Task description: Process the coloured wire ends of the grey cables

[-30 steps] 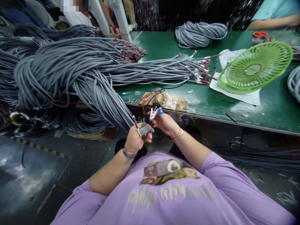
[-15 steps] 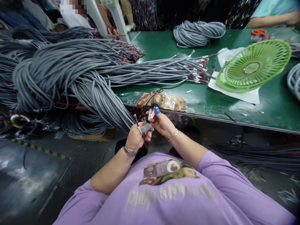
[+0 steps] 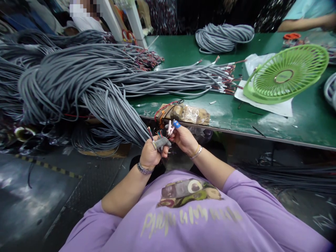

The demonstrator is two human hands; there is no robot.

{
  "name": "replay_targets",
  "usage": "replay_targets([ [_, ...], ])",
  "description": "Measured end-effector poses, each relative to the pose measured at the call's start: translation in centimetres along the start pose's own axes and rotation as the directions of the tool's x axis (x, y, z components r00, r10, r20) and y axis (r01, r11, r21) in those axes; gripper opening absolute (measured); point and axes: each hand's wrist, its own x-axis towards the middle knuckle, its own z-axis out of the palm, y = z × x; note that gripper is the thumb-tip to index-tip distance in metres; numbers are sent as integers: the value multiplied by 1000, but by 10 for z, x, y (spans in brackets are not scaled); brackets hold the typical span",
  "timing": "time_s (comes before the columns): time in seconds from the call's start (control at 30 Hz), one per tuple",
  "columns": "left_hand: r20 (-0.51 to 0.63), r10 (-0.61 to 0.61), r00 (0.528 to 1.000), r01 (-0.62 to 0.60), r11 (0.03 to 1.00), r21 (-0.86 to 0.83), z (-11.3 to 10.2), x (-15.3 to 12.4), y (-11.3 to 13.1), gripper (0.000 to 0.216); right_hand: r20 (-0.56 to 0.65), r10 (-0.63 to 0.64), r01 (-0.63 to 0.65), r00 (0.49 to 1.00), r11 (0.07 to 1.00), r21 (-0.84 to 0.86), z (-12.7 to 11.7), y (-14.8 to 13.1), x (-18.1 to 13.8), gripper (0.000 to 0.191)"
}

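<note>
My left hand (image 3: 150, 154) is closed round the ends of a bundle of grey cables (image 3: 128, 120) that hangs down from the bench. Thin coloured wires (image 3: 159, 133) stick up from its grip, and a grey wrapping (image 3: 162, 142) covers its thumb. Close beside it, my right hand (image 3: 187, 140) is closed, with a blue cover (image 3: 176, 124) on the thumb tip. It pinches a small pale pink clip-like tool (image 3: 170, 128) next to the wire ends. Fingers partly hide where tool and wires meet.
On the green bench (image 3: 178, 43) lie more grey cables (image 3: 168, 82) with stripped ends, a coiled cable (image 3: 224, 36) and a green fan (image 3: 287, 75). A taped brown block (image 3: 183, 113) with red and black leads sits at the near edge. Another person's arm (image 3: 306, 24) rests at far right.
Both hands stay together at nearly the same spot. The pink tool has turned slightly, and the left thumb has shifted a little over the wires. The view has moved slightly.
</note>
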Motion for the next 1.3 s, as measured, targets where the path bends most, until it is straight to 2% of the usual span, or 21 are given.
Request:
replay_targets([
  [0.13,-7,-22,1000,22,1000,2,0,1,3,33,-27,-48,47,998,998,-32,0,3,-1,49],
  [0.3,27,-26,999,27,1000,-14,-1,-2,5,34,-62,-203,195,977,975,-105,-3,12,1,52],
  [0.47,41,-55,998,56,998,-15,-2,1,3,33,13,3,-4,1000,998,59,-1,10,8,50],
  [0.67,47,-68,997,68,998,-14,-2,6,-1,32,-51,7,2,999,987,161,4,7,11,44],
  [0.87,30,-50,998,51,999,-19,-3,-1,-2,31,4,129,-128,992,978,168,1,6,6,55],
  [1.0,-31,27,999,-28,999,-24,0,-12,-6,32,70,166,-174,984,975,141,-1,1,2,54],
  [1.07,-93,76,993,-79,996,-30,4,-16,-8,31,66,145,-153,987,980,129,-2,0,0,48],
  [1.17,-163,121,979,-126,992,-25,9,-17,-10,29,36,50,-53,998,995,89,-3,2,-1,41],
  [1.3,-213,147,966,-153,988,-13,14,-13,-12,29,-42,-97,96,994,995,-18,-5,9,-3,46],
])
